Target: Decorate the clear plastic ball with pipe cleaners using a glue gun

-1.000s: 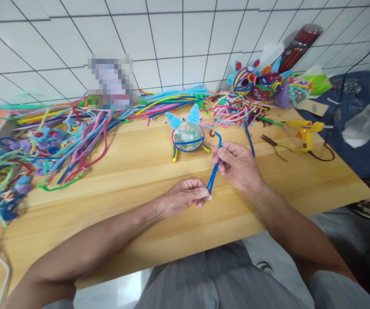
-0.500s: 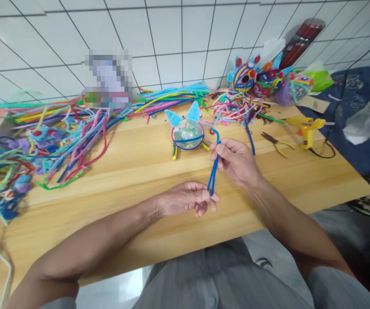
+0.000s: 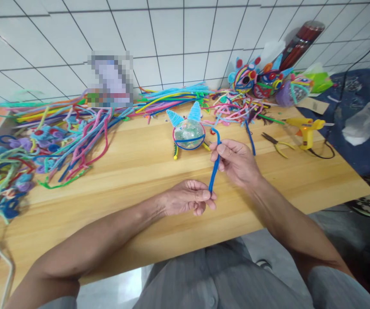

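Note:
Between my two hands runs a folded blue pipe cleaner [image 3: 214,172], its top end bent over to the left. My left hand [image 3: 189,197] pinches its lower end between thumb and finger. Higher up, my right hand [image 3: 236,161] grips it near the bend. Just beyond my hands stands a clear ball figure [image 3: 189,134] with light blue pointed ears, a blue strand across its front, a pink strand around its edge and yellow feet.
Loose pipe cleaners [image 3: 85,141] pile up at the left, more along the wall. Pliers [image 3: 275,143] and a yellow glue gun [image 3: 307,131] with a cord lie at the right. Several decorated ball figures [image 3: 244,79] stand at the back right, near a red cylinder [image 3: 304,45].
The two strands of the blue pipe cleaner, apart at the lower end before, now lie close together. My left hand has shifted slightly right; my right hand has barely moved.

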`<move>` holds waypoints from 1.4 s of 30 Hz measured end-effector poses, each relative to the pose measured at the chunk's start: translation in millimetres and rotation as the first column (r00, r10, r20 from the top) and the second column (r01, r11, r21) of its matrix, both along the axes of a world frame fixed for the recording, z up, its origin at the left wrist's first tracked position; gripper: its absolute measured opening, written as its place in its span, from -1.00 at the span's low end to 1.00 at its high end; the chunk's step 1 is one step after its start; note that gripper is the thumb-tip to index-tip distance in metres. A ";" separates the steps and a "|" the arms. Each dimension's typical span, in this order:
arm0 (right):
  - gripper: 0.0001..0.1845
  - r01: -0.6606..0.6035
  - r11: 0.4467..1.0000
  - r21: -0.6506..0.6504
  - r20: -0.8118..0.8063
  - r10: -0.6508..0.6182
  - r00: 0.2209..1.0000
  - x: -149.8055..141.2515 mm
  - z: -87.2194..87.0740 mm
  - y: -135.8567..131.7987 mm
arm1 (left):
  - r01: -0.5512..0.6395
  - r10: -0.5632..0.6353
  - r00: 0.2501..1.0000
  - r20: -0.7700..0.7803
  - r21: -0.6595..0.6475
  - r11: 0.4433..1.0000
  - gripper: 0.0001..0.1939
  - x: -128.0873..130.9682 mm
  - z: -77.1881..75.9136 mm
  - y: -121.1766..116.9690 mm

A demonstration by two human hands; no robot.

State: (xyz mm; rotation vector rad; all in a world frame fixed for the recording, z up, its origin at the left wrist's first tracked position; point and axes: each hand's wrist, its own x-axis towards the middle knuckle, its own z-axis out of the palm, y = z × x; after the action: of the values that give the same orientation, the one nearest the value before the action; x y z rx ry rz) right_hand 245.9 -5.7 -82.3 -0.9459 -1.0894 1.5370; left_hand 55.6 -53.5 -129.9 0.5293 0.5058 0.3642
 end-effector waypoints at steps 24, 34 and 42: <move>-0.56 -0.259 0.965 -0.047 0.074 0.262 0.962 9.1 -2.9 -2.4 | 0.056 0.024 0.974 -0.224 0.344 0.937 -0.41 2.5 1.4 -7.5; -0.49 -0.191 0.974 -0.126 -0.061 0.184 0.981 4.3 -0.5 -2.5 | 0.026 0.106 0.967 -0.234 0.501 0.865 -0.46 0.2 2.2 -9.3; -0.44 0.038 0.998 0.049 0.101 -0.042 0.994 6.9 -4.0 0.6 | -0.089 0.257 0.930 -0.261 0.521 0.849 -0.44 1.4 -3.2 -12.1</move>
State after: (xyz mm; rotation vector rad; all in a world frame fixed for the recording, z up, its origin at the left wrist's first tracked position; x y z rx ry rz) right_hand 252.8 -5.1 -86.3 -1.0173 -1.1663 1.4379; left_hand 57.1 -65.5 -133.1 1.0685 0.7873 0.5984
